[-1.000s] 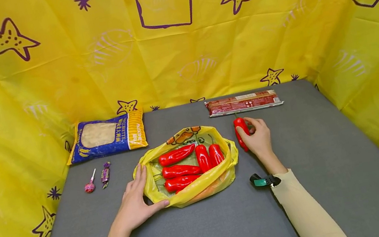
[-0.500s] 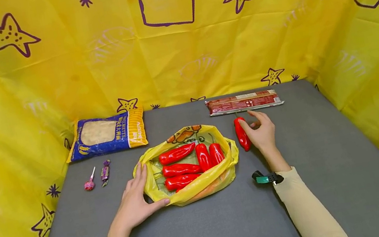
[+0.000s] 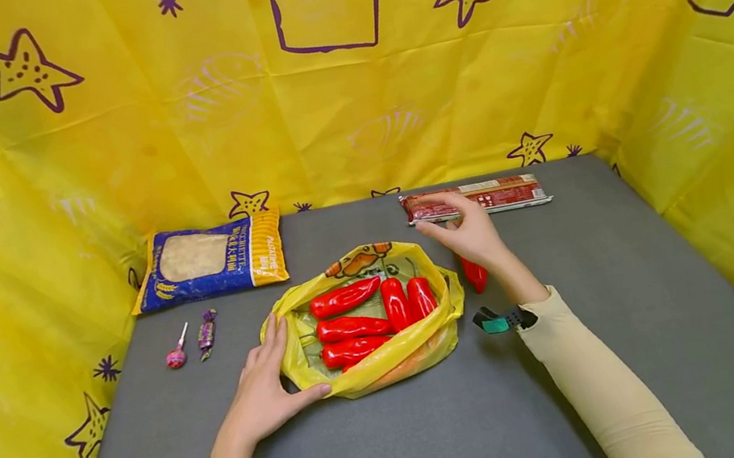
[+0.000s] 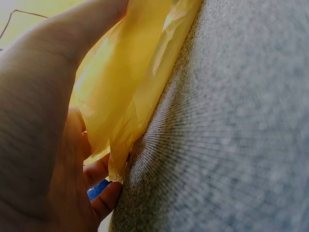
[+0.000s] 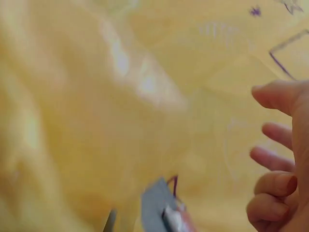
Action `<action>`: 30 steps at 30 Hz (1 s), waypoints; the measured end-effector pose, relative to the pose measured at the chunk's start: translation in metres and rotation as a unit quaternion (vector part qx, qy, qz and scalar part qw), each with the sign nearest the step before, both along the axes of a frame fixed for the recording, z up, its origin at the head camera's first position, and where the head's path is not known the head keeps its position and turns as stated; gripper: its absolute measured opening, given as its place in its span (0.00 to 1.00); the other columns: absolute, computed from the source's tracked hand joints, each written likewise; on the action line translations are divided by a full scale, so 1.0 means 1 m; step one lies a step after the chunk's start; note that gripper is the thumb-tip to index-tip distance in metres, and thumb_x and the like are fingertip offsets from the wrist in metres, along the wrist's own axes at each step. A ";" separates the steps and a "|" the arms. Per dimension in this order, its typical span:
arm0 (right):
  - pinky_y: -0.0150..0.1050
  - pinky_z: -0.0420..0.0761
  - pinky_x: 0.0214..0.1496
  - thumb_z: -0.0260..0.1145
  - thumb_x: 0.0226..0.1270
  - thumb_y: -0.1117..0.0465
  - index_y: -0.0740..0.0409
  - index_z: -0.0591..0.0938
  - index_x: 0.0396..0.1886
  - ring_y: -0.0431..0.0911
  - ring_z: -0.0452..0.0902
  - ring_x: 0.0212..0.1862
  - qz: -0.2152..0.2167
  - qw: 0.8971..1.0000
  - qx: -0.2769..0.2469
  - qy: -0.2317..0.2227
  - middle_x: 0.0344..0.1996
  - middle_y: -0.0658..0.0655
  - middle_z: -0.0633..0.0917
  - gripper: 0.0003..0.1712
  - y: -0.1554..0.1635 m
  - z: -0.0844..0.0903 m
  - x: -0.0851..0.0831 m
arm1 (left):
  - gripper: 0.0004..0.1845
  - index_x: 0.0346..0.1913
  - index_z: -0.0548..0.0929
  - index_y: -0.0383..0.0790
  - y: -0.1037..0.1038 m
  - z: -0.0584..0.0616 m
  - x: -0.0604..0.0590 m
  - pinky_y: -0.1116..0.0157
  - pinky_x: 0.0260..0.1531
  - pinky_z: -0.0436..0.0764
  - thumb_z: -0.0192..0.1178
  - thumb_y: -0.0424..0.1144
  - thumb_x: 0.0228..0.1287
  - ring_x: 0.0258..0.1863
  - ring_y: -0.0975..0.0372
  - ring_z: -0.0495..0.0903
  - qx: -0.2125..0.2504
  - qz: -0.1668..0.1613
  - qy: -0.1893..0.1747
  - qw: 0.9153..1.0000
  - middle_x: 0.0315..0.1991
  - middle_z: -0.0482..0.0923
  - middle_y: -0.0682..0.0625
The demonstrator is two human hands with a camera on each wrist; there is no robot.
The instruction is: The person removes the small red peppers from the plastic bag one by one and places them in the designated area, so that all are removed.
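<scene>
A yellow plastic bag (image 3: 393, 374) lies with its mouth spread wide at the middle of the table, holding several red chili peppers (image 3: 353, 327). My left hand (image 3: 262, 395) rests against the bag's left side, fingers along the rim and thumb at the front edge. In the left wrist view the yellow plastic (image 4: 123, 92) touches that hand. My right hand (image 3: 471, 231) is raised to the right of the bag, thumb and fingers apart, holding nothing. Another red chili pepper (image 3: 475, 275) lies on the table under it, partly hidden by the hand.
A blue and yellow pasta bag (image 3: 218, 259) lies at the back left. In front of it are a lollipop (image 3: 176, 357) and a purple wrapped candy (image 3: 207, 335). A flat red packet (image 3: 508, 192) lies along the back right. Yellow cloth walls (image 3: 334, 128) surround the grey table (image 3: 406, 451).
My right hand has let go of the red chili pepper beside the bag, then lifted and moved up and left. My left hand has stayed at the bag.
</scene>
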State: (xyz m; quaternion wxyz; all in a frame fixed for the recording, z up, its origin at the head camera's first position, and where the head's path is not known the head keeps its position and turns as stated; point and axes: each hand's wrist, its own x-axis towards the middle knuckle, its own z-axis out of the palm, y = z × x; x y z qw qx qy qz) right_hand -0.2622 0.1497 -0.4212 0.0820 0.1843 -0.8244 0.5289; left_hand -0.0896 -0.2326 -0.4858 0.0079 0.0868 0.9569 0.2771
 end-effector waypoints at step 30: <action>0.40 0.82 0.61 0.74 0.70 0.63 0.59 0.88 0.60 0.49 0.84 0.58 0.412 0.896 0.118 -0.118 0.54 0.57 0.91 0.19 -0.130 0.004 -0.032 | 0.71 0.87 0.46 0.40 -0.001 -0.001 -0.003 0.30 0.70 0.62 0.73 0.74 0.53 0.74 0.40 0.60 0.001 0.000 -0.030 1.000 0.89 0.35 0.45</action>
